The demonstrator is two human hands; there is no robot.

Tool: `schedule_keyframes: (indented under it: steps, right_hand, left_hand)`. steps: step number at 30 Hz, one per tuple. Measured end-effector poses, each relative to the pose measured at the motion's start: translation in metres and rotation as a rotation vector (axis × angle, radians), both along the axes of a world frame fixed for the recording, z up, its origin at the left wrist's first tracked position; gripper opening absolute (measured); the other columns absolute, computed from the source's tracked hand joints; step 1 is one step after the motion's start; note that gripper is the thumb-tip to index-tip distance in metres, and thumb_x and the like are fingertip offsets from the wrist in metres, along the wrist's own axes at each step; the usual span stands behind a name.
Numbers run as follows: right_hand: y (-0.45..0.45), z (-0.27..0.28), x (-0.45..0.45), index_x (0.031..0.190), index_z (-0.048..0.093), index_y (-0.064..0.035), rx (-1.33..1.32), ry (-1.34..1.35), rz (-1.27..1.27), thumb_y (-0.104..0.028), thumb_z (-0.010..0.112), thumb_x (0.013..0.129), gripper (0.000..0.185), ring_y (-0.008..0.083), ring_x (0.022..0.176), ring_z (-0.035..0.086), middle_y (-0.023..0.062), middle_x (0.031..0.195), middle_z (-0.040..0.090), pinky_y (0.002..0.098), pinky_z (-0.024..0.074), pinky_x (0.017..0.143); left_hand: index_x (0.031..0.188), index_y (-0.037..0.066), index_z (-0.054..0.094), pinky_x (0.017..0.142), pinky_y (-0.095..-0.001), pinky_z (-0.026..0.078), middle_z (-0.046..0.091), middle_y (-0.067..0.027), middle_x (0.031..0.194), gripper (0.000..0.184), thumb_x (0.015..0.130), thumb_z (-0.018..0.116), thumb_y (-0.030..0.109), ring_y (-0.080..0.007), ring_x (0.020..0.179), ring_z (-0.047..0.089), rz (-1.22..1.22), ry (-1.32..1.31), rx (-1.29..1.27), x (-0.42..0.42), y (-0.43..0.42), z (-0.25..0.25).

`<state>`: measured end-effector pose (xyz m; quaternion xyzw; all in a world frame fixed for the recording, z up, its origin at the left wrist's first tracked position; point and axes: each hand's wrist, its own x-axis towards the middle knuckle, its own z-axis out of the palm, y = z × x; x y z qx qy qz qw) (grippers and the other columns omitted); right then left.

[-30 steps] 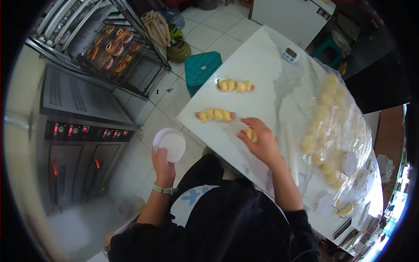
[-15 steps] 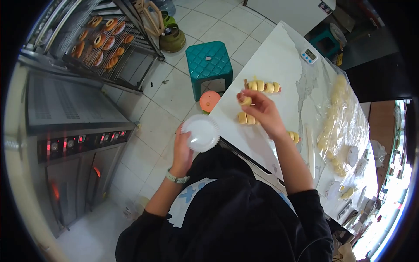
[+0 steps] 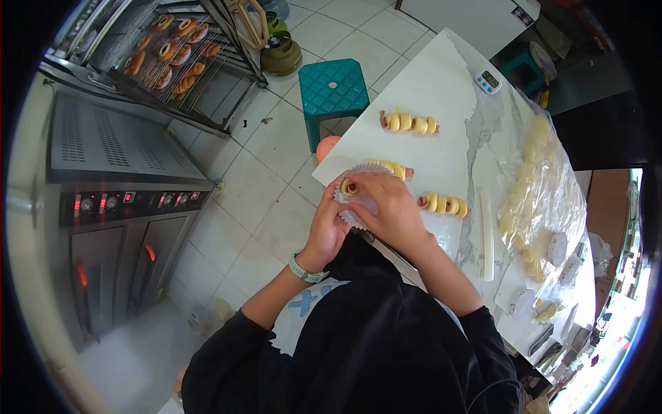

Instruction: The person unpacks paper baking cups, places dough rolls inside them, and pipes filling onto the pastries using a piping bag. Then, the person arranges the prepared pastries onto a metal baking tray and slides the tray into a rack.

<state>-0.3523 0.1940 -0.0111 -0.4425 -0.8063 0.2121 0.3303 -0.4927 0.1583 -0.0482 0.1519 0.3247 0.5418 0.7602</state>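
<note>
My left hand (image 3: pixel 324 231) grips a white fluted baking cup (image 3: pixel 363 201) by its side, just off the table's near edge. Inside the cup's rim is a small dough-wrapped sausage piece (image 3: pixel 350 187), its cut end facing up. My right hand (image 3: pixel 394 210) reaches over the cup with its fingers closed on that piece. Beyond my right fingers lies a dough-wrapped sausage (image 3: pixel 394 170), partly covered by the hand. Another sausage roll (image 3: pixel 409 123) rests farther up the marble-patterned table (image 3: pixel 441 90), and one more (image 3: pixel 445 205) is right of my right hand.
A plastic sheet (image 3: pixel 548 186) covers dough pieces on the right. A white stick (image 3: pixel 487 234) and a timer (image 3: pixel 487 82) lie on the table. A green stool (image 3: pixel 334 90) stands by the table corner. At left are an oven (image 3: pixel 131 200) and a rack of baked buns (image 3: pixel 183 55).
My right hand has brought the sausage piece from above the table down and left into the baking cup. My left hand has moved right with the cup, and the two hands now meet.
</note>
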Motion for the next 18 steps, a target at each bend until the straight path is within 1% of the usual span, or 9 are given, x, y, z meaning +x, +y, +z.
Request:
schedule_keyframes:
  steps: [6,8,9,11,13,15,16,17,18]
  right_hand:
    - [0.022,0.007,0.053,0.110,0.057,-0.0052,-0.183,0.184,-0.317,-0.008,0.065,0.073,0.038,0.0285,0.096,0.058,0.0124,0.100,0.061,0.0381,0.0454,0.083]
    - [0.027,-0.011,0.050,0.112,0.056,-0.0069,-0.117,-0.078,-0.095,-0.011,0.065,0.073,0.041,0.0261,0.102,0.057,0.0111,0.103,0.061,0.0404,0.0397,0.093]
    - [0.030,-0.021,0.045,0.112,0.056,-0.0069,-0.113,-0.065,-0.116,-0.011,0.065,0.073,0.041,0.0261,0.102,0.057,0.0111,0.103,0.061,0.0404,0.0397,0.093]
    - [0.035,-0.047,0.029,0.112,0.056,-0.0078,0.044,-0.386,-0.022,-0.014,0.065,0.073,0.040,0.0247,0.107,0.055,0.0110,0.104,0.060,0.0418,0.0330,0.100]
    - [0.039,-0.062,0.025,0.114,0.054,-0.0084,0.006,-0.431,-0.039,-0.016,0.066,0.073,0.044,0.0239,0.107,0.054,0.0108,0.105,0.060,0.0450,0.0279,0.104]
    - [0.043,-0.051,0.026,0.111,0.053,-0.0068,-0.037,-0.264,-0.102,-0.013,0.066,0.074,0.040,0.0234,0.103,0.056,0.0102,0.104,0.059,0.0436,0.0361,0.098]
    - [0.042,-0.038,0.022,0.111,0.053,-0.0068,-0.041,-0.273,-0.119,-0.013,0.066,0.074,0.040,0.0234,0.103,0.056,0.0102,0.104,0.059,0.0436,0.0361,0.098]
    - [0.039,-0.021,0.017,0.109,0.053,-0.0053,-0.189,0.026,-0.240,-0.011,0.066,0.074,0.037,0.0229,0.101,0.057,0.0104,0.102,0.058,0.0409,0.0409,0.093]
    - [0.036,-0.010,0.011,0.107,0.052,-0.0038,-0.328,0.323,-0.357,-0.008,0.065,0.074,0.035,0.0224,0.099,0.058,0.0106,0.100,0.058,0.0382,0.0456,0.088]
  left_hand:
    - [0.125,0.003,0.039,0.096,-0.0360,0.040,0.048,-0.0100,0.123,0.040,0.086,0.039,0.012,-0.0218,0.114,0.049,0.195,0.154,-0.159,-0.033,-0.003,-0.019]
    - [0.125,0.002,0.040,0.097,-0.0359,0.040,0.048,-0.0103,0.122,0.040,0.086,0.039,0.013,-0.0216,0.114,0.049,0.176,0.235,-0.143,-0.038,0.005,-0.018]
    - [0.125,0.002,0.040,0.097,-0.0357,0.040,0.048,-0.0105,0.122,0.040,0.086,0.039,0.013,-0.0213,0.114,0.049,0.176,0.311,-0.138,-0.042,0.011,-0.021]
    - [0.126,0.000,0.038,0.097,-0.0348,0.038,0.048,-0.0111,0.122,0.042,0.087,0.040,0.015,-0.0202,0.113,0.048,0.152,0.370,-0.081,-0.042,0.025,-0.035]
    - [0.127,-0.001,0.037,0.098,-0.0332,0.035,0.047,-0.0109,0.124,0.043,0.088,0.041,0.016,-0.0187,0.115,0.045,0.064,0.466,0.009,-0.047,0.036,-0.051]
    - [0.129,-0.002,0.037,0.098,-0.0310,0.033,0.045,-0.0100,0.119,0.045,0.089,0.042,0.018,-0.0193,0.110,0.045,-0.003,0.523,0.026,-0.055,0.045,-0.055]
    - [0.130,-0.002,0.037,0.098,-0.0301,0.032,0.043,-0.0093,0.116,0.047,0.090,0.043,0.021,-0.0200,0.106,0.045,-0.128,0.806,0.039,-0.060,0.044,-0.052]
    - [0.131,-0.002,0.036,0.098,-0.0293,0.031,0.042,-0.0087,0.113,0.049,0.090,0.043,0.024,-0.0206,0.102,0.045,-0.251,1.079,0.055,-0.062,0.045,-0.050]
    - [0.133,0.001,0.037,0.090,-0.0268,0.036,0.040,-0.0076,0.107,0.051,0.088,0.051,0.021,-0.0185,0.095,0.045,-0.275,1.057,0.099,-0.066,0.048,-0.049]
